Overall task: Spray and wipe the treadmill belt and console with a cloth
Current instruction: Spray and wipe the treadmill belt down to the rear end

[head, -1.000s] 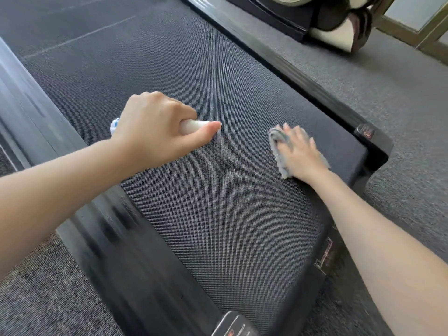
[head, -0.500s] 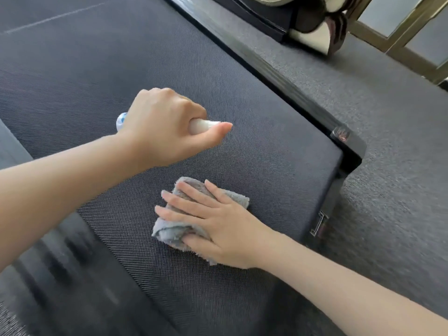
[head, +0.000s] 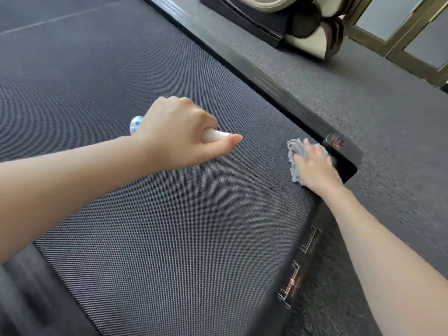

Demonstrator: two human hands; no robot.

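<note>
wiping | right hand (head: 312,166) flat on grey terry cloth (head: 294,154), right edge, dark woven belt (head: 169,238) | left hand (head: 179,132) clenching white spray bottle (head: 214,135) | next: likely sweep left

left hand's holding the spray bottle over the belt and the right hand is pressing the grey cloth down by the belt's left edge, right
Not quite. The grey cloth is at the belt's right edge, not the left. The head view shows the right hand pressing it onto the belt beside the right side rail. The rest holds: the left hand holds the spray bottle over the belt.
</note>
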